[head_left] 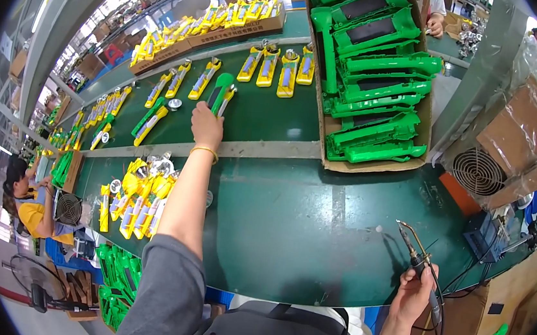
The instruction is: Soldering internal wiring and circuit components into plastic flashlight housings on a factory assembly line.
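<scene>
My left arm reaches forward over the green conveyor. My left hand (206,125) has its fingers closed at the near end of a green plastic casing (220,89); a yellow part with a silvery round end lies against its right side. Close to the table's right side, my right hand (417,291) grips a soldering iron (416,256) by its handle. The iron's tip points up and away to the left, with a thin bent metal tube beside it and a black cable hanging down. Left of my left forearm lies a pile of yellow casings (139,203) with silvery round heads.
A cardboard box (362,169) full of green casings stands at centre right. Yellow casings (267,67) line the conveyor, and more fill a long carton (206,39) behind. At right are a fan grille (477,171) and a blue box (485,235). A co-worker (38,207) sits far left.
</scene>
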The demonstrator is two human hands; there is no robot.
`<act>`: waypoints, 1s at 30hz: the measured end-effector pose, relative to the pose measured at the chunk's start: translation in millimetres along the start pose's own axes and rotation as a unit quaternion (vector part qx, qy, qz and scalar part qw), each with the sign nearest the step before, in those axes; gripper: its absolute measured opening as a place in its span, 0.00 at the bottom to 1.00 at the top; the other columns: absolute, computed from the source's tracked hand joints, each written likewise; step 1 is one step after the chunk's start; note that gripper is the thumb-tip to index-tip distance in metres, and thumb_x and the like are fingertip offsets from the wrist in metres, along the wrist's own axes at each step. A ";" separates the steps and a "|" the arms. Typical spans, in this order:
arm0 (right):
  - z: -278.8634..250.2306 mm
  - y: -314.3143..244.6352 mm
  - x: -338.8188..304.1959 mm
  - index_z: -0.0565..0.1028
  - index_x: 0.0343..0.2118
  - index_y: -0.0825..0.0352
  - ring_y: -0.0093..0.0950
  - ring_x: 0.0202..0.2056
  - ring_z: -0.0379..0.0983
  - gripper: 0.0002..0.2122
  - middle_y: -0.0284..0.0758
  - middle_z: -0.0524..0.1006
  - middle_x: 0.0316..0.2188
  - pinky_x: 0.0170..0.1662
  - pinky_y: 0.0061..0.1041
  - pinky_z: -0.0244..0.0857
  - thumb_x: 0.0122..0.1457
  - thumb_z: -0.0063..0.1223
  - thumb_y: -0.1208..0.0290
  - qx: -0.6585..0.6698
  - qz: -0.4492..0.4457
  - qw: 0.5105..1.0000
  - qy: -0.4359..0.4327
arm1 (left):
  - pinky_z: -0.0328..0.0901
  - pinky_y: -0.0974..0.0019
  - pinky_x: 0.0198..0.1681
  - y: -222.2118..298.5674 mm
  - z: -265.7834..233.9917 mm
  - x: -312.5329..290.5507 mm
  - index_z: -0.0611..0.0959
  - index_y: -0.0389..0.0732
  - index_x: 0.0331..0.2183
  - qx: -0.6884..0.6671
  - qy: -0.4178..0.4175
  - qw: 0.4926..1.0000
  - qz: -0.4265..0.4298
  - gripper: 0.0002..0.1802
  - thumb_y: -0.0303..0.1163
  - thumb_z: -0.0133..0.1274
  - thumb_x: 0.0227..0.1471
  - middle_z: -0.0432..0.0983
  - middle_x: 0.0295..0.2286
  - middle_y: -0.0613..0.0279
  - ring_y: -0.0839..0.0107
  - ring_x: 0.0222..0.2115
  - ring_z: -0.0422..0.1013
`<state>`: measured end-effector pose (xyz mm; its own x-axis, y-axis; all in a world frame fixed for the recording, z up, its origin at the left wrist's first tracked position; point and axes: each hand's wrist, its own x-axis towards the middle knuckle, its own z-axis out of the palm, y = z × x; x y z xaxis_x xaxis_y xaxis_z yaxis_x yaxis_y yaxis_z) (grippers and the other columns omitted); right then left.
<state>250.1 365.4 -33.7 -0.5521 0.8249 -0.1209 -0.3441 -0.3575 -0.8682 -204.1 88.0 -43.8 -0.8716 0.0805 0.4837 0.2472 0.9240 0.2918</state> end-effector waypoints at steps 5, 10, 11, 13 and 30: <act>-25.8 -4.5 9.2 0.66 0.34 0.60 0.13 0.25 0.67 0.05 0.25 0.69 0.26 0.26 0.14 0.57 0.59 0.46 0.66 -0.015 -0.005 0.998 0.057 | 0.64 0.53 0.42 40.1 18.5 12.8 0.65 0.38 0.43 0.197 -0.056 0.976 -0.077 0.31 0.38 0.62 0.40 0.67 0.39 0.50 0.52 0.40 0.67; -19.8 -3.5 16.1 0.66 0.37 0.60 0.13 0.26 0.67 0.08 0.24 0.69 0.27 0.26 0.14 0.57 0.58 0.47 0.64 -0.027 0.019 0.995 0.093 | 0.62 0.53 0.46 144.4 70.3 56.1 0.73 0.32 0.43 -0.121 -0.010 0.981 0.148 0.32 0.48 0.56 0.44 0.72 0.39 0.44 0.49 0.44 0.65; -14.1 -2.7 18.3 0.66 0.37 0.60 0.13 0.26 0.67 0.08 0.24 0.69 0.27 0.26 0.14 0.57 0.58 0.48 0.64 -0.027 0.029 0.995 0.094 | 0.61 0.53 0.48 158.2 89.8 77.1 0.70 0.33 0.48 -0.060 -0.120 0.985 0.110 0.39 0.57 0.52 0.44 0.68 0.43 0.42 0.48 0.47 0.63; -12.7 2.6 19.9 0.66 0.37 0.61 0.13 0.26 0.67 0.09 0.24 0.68 0.27 0.26 0.14 0.57 0.58 0.48 0.64 -0.030 0.021 0.996 0.086 | 0.60 0.49 0.49 190.9 121.9 80.6 0.67 0.39 0.52 -0.018 -0.134 0.991 0.005 0.44 0.63 0.51 0.41 0.61 0.50 0.40 0.46 0.50 0.61; -9.5 10.4 17.4 0.67 0.40 0.65 0.17 0.26 0.65 0.10 0.29 0.70 0.26 0.28 0.17 0.57 0.60 0.46 0.66 0.026 0.006 0.998 0.055 | 0.64 0.50 0.42 127.4 -72.1 -97.7 0.75 0.45 0.43 -0.067 -0.076 0.990 0.102 0.32 0.41 0.60 0.31 0.64 0.42 0.39 0.44 0.42 0.65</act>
<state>244.1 380.2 -49.4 -0.4708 0.8624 -0.1860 -0.3780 -0.3877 -0.8407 -56.9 170.9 5.6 -0.8484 0.3254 0.4175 0.4704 0.8253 0.3126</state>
